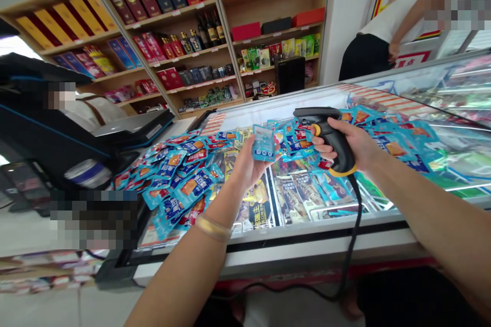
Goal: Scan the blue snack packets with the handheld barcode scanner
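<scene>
My left hand (pixel 249 163) is closed on a small light-blue snack packet (pixel 263 143), its printed back turned up towards me. In my right hand (pixel 355 145) is a black and yellow barcode scanner (pixel 337 148), with my fingers wrapped round its handle. The scanner's head points left, above and to the right of the packet and apart from it. Its black cable (pixel 355 230) hangs down over the front edge. A heap of blue and red snack packets (pixel 195 184) lies left of my left hand, on the glass top. More blue packets (pixel 402 138) lie beyond my right hand.
Packaged goods show through the glass freezer top (pixel 299 217). A checkout machine (pixel 42 112) stands at the left, and a phone (pixel 28 181) by it. Shelves (pixel 169 61) of boxes and bottles line the back. One person (pixel 395 20) bends at the right; another (pixel 90 112) is behind the machine.
</scene>
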The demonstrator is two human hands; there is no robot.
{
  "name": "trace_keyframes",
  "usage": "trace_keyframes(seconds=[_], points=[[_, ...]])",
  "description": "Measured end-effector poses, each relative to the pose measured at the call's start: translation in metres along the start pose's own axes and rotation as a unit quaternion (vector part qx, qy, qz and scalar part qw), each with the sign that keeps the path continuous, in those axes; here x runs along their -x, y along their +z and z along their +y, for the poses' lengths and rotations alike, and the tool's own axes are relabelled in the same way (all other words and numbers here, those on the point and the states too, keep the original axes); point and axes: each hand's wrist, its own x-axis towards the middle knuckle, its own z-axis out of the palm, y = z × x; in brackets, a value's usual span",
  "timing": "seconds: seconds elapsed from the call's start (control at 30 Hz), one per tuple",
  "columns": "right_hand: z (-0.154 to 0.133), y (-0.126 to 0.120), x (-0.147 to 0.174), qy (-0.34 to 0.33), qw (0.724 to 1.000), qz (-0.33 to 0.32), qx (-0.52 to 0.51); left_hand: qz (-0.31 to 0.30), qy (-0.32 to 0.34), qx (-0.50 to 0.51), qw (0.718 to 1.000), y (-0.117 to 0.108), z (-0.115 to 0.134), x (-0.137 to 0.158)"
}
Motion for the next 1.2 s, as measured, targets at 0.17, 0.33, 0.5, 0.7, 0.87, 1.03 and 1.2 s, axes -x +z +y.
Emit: trace_keyframes(seconds=[0.17,0.33,0.5,0.7,0.87,1.03,1.2], points=[[0.008,0.003,0.001,0.055,0.997,-0.045,0.002,0.035,-0.034,0.089,0.995,-0.006,0.005,-0.007],[0.013,0.006,0.001,0.088,0.994,-0.063,0.009,0.028,-0.033,0.086,0.995,-0.004,0.003,-0.006],[0.013,0.008,0.002,0.087,0.994,-0.064,0.004,0.02,-0.03,0.057,0.998,-0.005,-0.001,-0.007],[0.013,0.008,0.002,0.086,0.994,-0.068,-0.001,0.012,-0.03,0.057,0.998,-0.006,-0.004,-0.008],[0.017,0.009,-0.001,0.069,0.996,-0.055,-0.026,0.039,0.024,-0.039,0.998,-0.003,-0.005,-0.009],[0.024,0.02,-0.01,0.071,0.997,-0.034,-0.025,0.129,0.193,-0.396,0.888,-0.022,0.027,-0.007],[0.044,0.058,-0.029,0.103,0.991,-0.073,-0.039,0.208,0.188,-0.714,0.642,-0.072,0.049,0.018]])
